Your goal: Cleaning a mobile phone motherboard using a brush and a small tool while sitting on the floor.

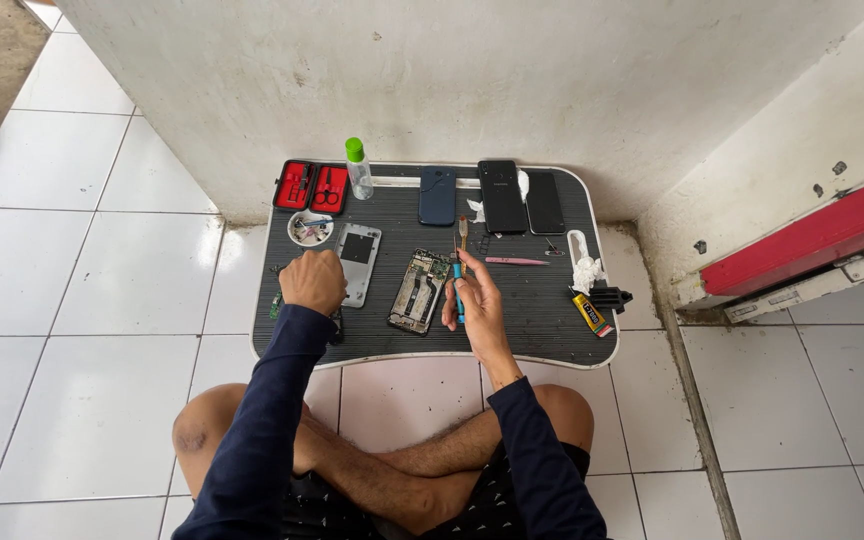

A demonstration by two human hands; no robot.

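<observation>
Blue-handled screwdriver (458, 285) stands nearly upright in the right hand (476, 302), fingers grasping it along the shaft, tip pointing to the far side. It hovers just right of the opened phone chassis (419, 291), which lies face-down on the bench (542, 310) with its circuit board exposed.

Left hand (313, 281) rests as a clenched fist at the near-left of the bench, just beside the detached grey back cover (357, 262). Cannot tell whether anything is inside the fist.

Risks, as judged:
- Driver tip close to bare board; a slip could scratch a trace or knock a small component.
- Small white dish (310, 229) of loose parts sits just far of the left fist. A nudge of the knuckles could tip it, and parts would scatter into the ribbed surface or onto the tiled floor (72, 290).
- A green part (276, 305) lies at the bench's left edge, near the left sleeve; likely to be swept off.
- Bench rests low over crossed legs; a knee shift could jolt everything.

Farther out: red tool case (312, 186) open at far left, clear bottle with green cap (358, 169) beside it and easily toppled, three dark phones (501, 196) along the far edge, pink tweezers (516, 261), crumpled tissue (586, 270), yellow glue tube (588, 311) near right.
</observation>
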